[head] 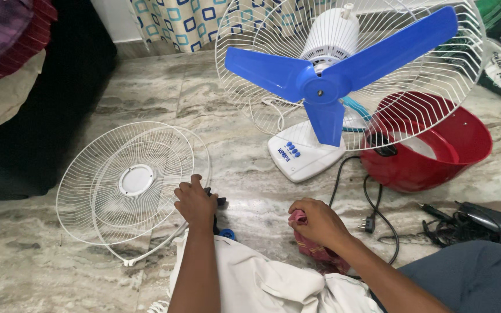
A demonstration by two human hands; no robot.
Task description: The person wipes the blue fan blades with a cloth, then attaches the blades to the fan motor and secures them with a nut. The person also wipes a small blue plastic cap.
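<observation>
A white table fan (305, 152) with three blue blades (326, 87) stands on the marble floor, its rear wire guard (436, 87) still around the blades. The detached white front grille (126, 182) lies flat on the floor to the left. My left hand (194, 203) rests at the grille's right edge, closed over a small dark object (220, 202) that is mostly hidden. My right hand (317, 221) is clenched around a crumpled red cloth (314, 250). A small blue round part (227, 234) lies between my hands.
A red plastic tub (436, 150) sits behind the fan on the right. The fan's black cord and plug (369, 223) trail across the floor. A dark appliance (494, 223) lies at right. A white cloth (256, 278) covers my lap. Dark furniture (36, 116) stands at left.
</observation>
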